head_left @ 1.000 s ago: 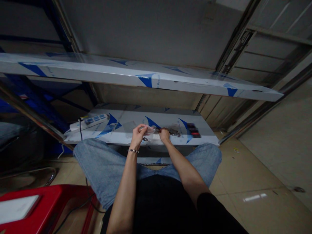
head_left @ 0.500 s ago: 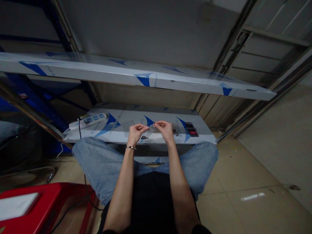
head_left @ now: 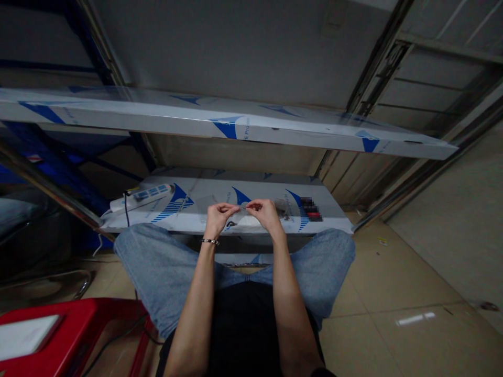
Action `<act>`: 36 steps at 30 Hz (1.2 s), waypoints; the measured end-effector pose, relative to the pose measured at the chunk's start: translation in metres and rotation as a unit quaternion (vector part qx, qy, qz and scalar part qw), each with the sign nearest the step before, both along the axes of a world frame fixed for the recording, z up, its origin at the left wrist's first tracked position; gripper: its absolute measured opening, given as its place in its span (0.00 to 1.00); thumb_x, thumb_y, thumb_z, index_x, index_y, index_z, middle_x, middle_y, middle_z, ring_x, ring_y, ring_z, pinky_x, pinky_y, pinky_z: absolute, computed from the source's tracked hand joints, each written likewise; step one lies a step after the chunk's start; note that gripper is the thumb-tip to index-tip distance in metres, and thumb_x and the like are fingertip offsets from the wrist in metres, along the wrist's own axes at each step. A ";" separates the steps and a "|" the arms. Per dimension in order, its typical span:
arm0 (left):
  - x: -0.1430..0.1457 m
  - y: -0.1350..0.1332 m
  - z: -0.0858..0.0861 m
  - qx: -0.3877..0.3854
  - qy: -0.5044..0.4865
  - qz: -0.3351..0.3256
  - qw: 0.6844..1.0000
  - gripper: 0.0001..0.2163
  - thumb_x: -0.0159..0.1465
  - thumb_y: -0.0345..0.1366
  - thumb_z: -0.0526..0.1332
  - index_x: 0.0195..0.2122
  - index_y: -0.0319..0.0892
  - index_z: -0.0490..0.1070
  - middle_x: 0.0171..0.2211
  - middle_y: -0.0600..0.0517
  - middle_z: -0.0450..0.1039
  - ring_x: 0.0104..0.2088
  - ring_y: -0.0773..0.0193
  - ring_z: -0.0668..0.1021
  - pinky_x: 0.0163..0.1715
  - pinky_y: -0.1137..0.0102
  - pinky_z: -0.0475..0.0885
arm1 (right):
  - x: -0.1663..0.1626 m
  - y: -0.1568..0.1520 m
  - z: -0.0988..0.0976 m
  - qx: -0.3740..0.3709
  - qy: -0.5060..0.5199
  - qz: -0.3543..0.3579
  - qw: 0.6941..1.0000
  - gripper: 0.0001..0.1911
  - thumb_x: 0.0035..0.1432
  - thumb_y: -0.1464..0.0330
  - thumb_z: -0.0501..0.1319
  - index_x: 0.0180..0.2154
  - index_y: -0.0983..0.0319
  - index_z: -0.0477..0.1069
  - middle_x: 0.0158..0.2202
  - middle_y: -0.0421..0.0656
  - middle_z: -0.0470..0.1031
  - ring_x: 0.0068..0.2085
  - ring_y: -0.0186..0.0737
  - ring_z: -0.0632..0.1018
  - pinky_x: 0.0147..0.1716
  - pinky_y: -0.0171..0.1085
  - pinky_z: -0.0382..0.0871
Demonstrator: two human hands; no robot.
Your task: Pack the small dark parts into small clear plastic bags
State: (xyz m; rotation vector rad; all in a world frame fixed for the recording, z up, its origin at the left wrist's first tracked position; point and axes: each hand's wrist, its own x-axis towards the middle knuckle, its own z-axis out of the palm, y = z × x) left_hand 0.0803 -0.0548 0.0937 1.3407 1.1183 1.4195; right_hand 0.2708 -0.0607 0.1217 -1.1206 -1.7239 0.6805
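My left hand point(head_left: 220, 217) and my right hand point(head_left: 265, 212) meet almost fingertip to fingertip above the lower shelf point(head_left: 204, 180). Both are closed in a pinch. A tiny piece with a light glint point(head_left: 244, 208) shows at the right fingertips; its kind is too small to make out. What the left fingers hold, if anything, is hidden. Below the hands lies a small dark item point(head_left: 230, 224) near a pale, clear-looking sheet or bag point(head_left: 247, 224). Some dark small parts, perhaps in clear plastic, lie just beyond my right hand.
A white power strip point(head_left: 151, 193) with a cord lies at the shelf's left. A blurred-out black and red item point(head_left: 312, 210) sits on the right. An upper shelf point(head_left: 267, 131) crosses ahead. At lower left stands a red stool point(head_left: 78, 324) bearing a white flat box point(head_left: 27, 335).
My right fingers have come down slightly, level with the left ones. The small piece at the fingertips now shows a glint. The view has shifted a little.
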 end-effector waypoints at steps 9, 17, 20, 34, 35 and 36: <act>0.011 -0.006 0.004 -0.019 -0.025 -0.026 0.999 0.19 0.53 0.50 0.73 0.32 0.36 0.81 0.29 0.42 0.82 0.31 0.55 0.83 0.31 0.68 0.75 | -0.003 -0.006 0.013 0.047 -0.061 0.022 0.997 0.06 0.56 0.75 0.66 0.34 0.61 0.82 0.33 0.43 0.79 0.33 0.37 0.76 0.35 0.34 0.66; 0.021 -0.008 0.006 -0.041 -0.099 0.004 0.994 0.23 0.50 0.52 0.75 0.33 0.34 0.80 0.29 0.43 0.81 0.28 0.57 0.83 0.26 0.69 0.76 | -0.006 0.000 0.006 0.054 -0.049 0.014 0.997 0.03 0.58 0.71 0.69 0.33 0.61 0.82 0.34 0.42 0.75 0.36 0.37 0.75 0.38 0.35 0.65; 0.022 -0.010 0.008 -0.054 -0.129 0.014 0.990 0.24 0.49 0.53 0.75 0.34 0.34 0.80 0.34 0.41 0.82 0.31 0.56 0.83 0.27 0.68 0.78 | -0.005 0.000 0.003 0.045 -0.060 0.023 0.997 0.06 0.62 0.68 0.67 0.33 0.61 0.82 0.35 0.42 0.74 0.38 0.37 0.74 0.42 0.36 0.65; 0.018 -0.012 0.010 -0.077 -0.115 -0.078 0.987 0.25 0.52 0.52 0.74 0.39 0.34 0.80 0.38 0.39 0.82 0.37 0.48 0.85 0.26 0.66 0.79 | 0.001 -0.001 0.008 0.032 -0.086 0.037 0.995 0.09 0.66 0.69 0.61 0.35 0.62 0.79 0.33 0.41 0.72 0.36 0.37 0.72 0.39 0.35 0.62; 0.018 -0.012 0.009 -0.074 -0.116 -0.077 0.988 0.25 0.52 0.52 0.74 0.40 0.34 0.79 0.39 0.39 0.82 0.37 0.49 0.85 0.27 0.66 0.79 | 0.001 0.000 0.009 0.030 -0.082 0.034 0.996 0.09 0.66 0.69 0.62 0.34 0.62 0.79 0.32 0.41 0.71 0.36 0.37 0.72 0.38 0.35 0.62; 0.017 -0.012 0.008 -0.068 -0.116 -0.079 0.988 0.25 0.52 0.51 0.74 0.41 0.34 0.79 0.39 0.39 0.82 0.37 0.50 0.85 0.28 0.66 0.79 | 0.000 0.001 0.011 0.028 -0.076 0.032 0.996 0.09 0.65 0.69 0.62 0.33 0.62 0.79 0.32 0.40 0.71 0.35 0.37 0.71 0.38 0.34 0.63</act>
